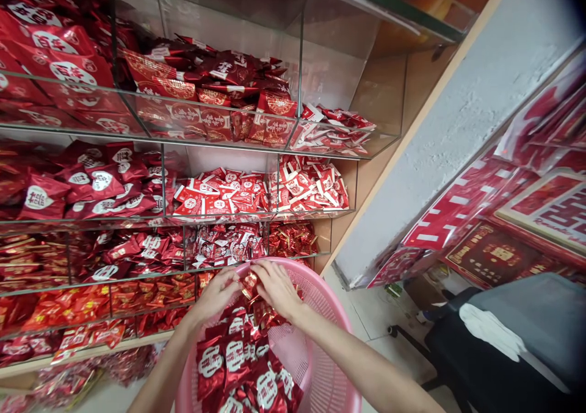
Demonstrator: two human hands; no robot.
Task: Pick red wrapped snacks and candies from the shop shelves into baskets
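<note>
Both my hands reach over a pink plastic basket (pixel 320 376) that holds many red candy packets (pixel 238 358) with white labels. My left hand (pixel 218 294) and my right hand (pixel 273 288) meet at the basket's far rim, fingers curled and pinched round small red-and-gold wrapped candies (pixel 249 283). More of those shiny candies lie just under my right hand. The basket sits right in front of the glass shelves.
Glass shelves (pixel 206 138) with dividers fill the left, each bin packed with red sweets: large packets (pixel 68 71) up top, small white-and-red ones (pixel 311 184) mid-right. A grey wall (pixel 458 114), red decorations (pixel 540 211) and a dark chair (pixel 503 352) stand at right.
</note>
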